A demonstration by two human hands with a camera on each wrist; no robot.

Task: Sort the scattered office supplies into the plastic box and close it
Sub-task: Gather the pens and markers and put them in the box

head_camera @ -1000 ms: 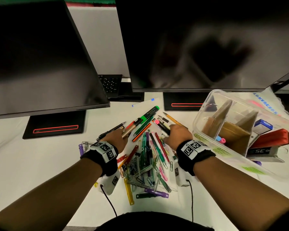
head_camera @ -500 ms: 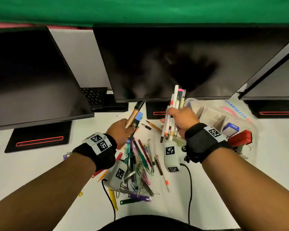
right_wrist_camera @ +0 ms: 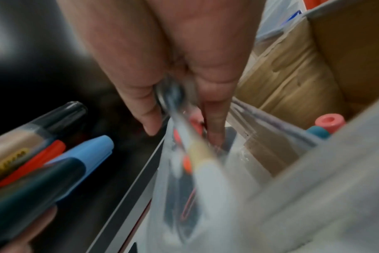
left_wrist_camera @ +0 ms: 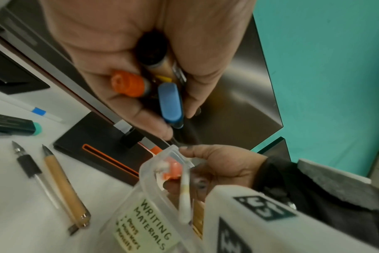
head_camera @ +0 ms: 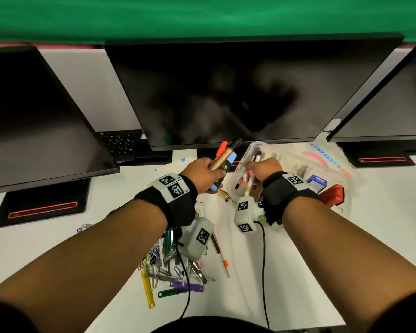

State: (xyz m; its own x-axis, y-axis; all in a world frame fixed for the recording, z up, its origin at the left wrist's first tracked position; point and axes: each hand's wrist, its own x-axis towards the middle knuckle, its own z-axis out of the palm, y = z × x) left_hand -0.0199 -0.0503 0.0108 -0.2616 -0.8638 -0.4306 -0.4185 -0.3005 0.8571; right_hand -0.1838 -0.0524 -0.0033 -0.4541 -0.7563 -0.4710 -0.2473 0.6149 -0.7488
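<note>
My left hand (head_camera: 209, 174) grips a bundle of markers (head_camera: 223, 159) with gold, orange, blue and black ends, held just left of the clear plastic box (head_camera: 253, 147). In the left wrist view the fingers (left_wrist_camera: 141, 106) curl round the orange and blue caps. My right hand (head_camera: 255, 167) holds several thin pens (head_camera: 246, 181), tips down, inside the box's left compartment, which is labelled "WRITING MATERIALS" (left_wrist_camera: 149, 220). In the blurred right wrist view its fingers (right_wrist_camera: 214, 123) close round the pens.
A pile of clips and pens (head_camera: 173, 267) lies near me on the white desk. A wooden pen (left_wrist_camera: 63, 184) and a black pen (left_wrist_camera: 30, 171) lie left of the box. Cardboard dividers (right_wrist_camera: 292, 71), a red stapler (head_camera: 332, 194) and a blue box (head_camera: 317, 182) sit in the box. Monitors (head_camera: 226, 92) stand behind.
Both hands rose from the pile with bundles. The right hand swung right and lowered its pens into the box. The left hand carried its markers up beside the box.
</note>
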